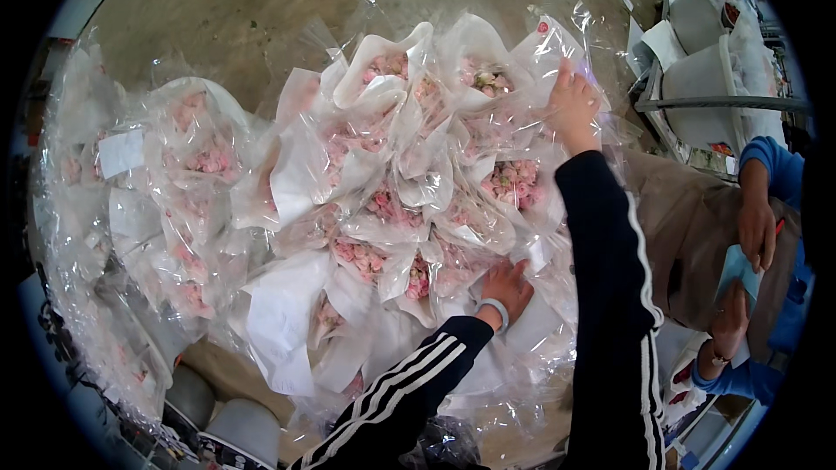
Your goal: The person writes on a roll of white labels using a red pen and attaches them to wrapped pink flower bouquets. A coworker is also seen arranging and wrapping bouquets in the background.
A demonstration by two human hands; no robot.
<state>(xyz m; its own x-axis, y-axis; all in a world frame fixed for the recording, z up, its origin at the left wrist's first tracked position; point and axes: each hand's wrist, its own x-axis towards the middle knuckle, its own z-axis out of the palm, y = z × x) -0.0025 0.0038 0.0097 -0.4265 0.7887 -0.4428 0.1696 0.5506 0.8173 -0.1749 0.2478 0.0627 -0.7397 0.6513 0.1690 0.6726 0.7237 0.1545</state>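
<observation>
Many bouquets of pink roses [515, 183] stand packed close together, each in white paper and clear plastic wrap. At the far right of the cluster, my right hand [575, 106] reaches over a white-wrapped bouquet [540, 50] with a small red spot near its top. Its fingers are partly spread against the wrap. Nearer to me, my left hand [507, 293], with a pale band [495, 310] on the wrist, lies on the wrapping at the near right of the cluster. The fingers there are apart, touching the plastic beside a small white label [540, 252].
More plastic-covered pink bouquets [209, 157] fill the left side. At right, another person's hands [756, 239] hold a light blue card [738, 273]. Grey-white buckets [705, 91] stand on a metal-railed cart [723, 105] at the far right; more grey buckets [244, 429] sit at lower left.
</observation>
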